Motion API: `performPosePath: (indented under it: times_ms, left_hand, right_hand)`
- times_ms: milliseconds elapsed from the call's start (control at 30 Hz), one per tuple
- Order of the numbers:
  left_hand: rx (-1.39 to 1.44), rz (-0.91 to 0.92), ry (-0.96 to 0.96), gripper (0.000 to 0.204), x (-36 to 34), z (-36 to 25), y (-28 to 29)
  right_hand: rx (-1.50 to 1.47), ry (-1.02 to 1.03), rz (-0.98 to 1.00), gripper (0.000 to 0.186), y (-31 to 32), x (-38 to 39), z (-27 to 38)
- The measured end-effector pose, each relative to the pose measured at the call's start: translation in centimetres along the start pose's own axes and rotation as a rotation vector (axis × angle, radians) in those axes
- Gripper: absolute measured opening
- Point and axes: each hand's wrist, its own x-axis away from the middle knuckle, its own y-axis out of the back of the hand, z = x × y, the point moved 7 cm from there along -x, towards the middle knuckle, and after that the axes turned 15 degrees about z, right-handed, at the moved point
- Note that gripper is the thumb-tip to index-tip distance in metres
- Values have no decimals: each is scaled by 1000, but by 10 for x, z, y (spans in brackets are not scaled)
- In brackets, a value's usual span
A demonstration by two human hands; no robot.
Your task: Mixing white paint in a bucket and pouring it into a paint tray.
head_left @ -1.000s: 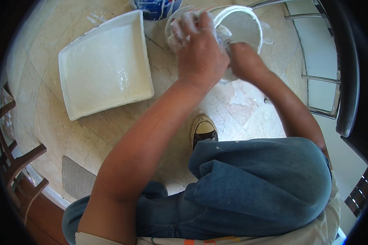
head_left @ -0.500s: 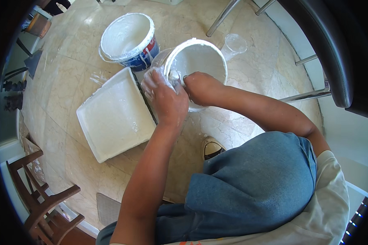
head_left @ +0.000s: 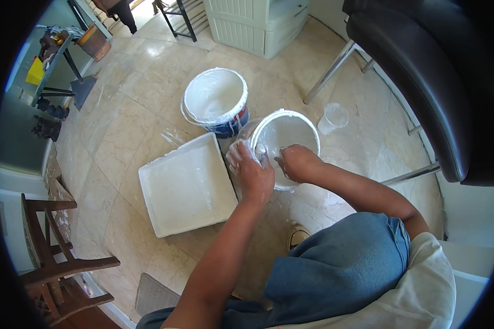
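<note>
My left hand [head_left: 253, 174], its fingers smeared with white paint, grips the left rim of a white bucket [head_left: 316, 130]. The thumb lies at the inner side and the fingers wrap round the outside. Over the bucket's opening, my right hand [head_left: 299, 163] is closed with its knuckles up; whatever it may hold is hidden beneath it. Pale wet paint coats the bucket's inside. Left of my left hand lies a paint tray [head_left: 184, 189] covered in white paint. Behind the tray stands a blue-and-red paint bucket [head_left: 223, 130], white-coated inside, with its wire handle down.
A clear plastic cup [head_left: 333, 118] stands right of the buckets. A dark padded chair [head_left: 406, 82] with metal legs is at the right, a wooden chair [head_left: 66, 268] at the lower left. Far back are a pale plastic cabinet [head_left: 239, 27] and a person's leg [head_left: 127, 16].
The view has tilted up, so the buckets, tray and hands sit lower and further right, and the cabinet shows more. My left hand stays on the rim; my right hand is slightly further from it.
</note>
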Motion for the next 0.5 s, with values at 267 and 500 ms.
performPosePath:
  times_ms: [267, 500]
  left_hand:
    - [33, 16, -5, 49, -9, -2, 11]
    - [110, 100, 132, 63, -19, 11, 7]
  right_hand:
    - [182, 3, -72, 26, 5, -4, -3]
    - [125, 25, -76, 21, 51, 32, 9]
